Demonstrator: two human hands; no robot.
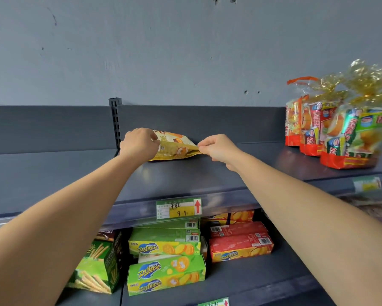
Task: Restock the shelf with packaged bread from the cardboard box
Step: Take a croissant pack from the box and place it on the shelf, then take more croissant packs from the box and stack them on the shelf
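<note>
One bread packet (177,149), seemingly aslant, between left hand (139,143) and right hand (218,149)

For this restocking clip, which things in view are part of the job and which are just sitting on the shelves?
Job: bread pack, held at both ends; top shelf it rests on. The cardboard box is out of view.
Just there: tied bags at the right; green boxes, red boxes, stick-biscuit box below; price tag.
</note>
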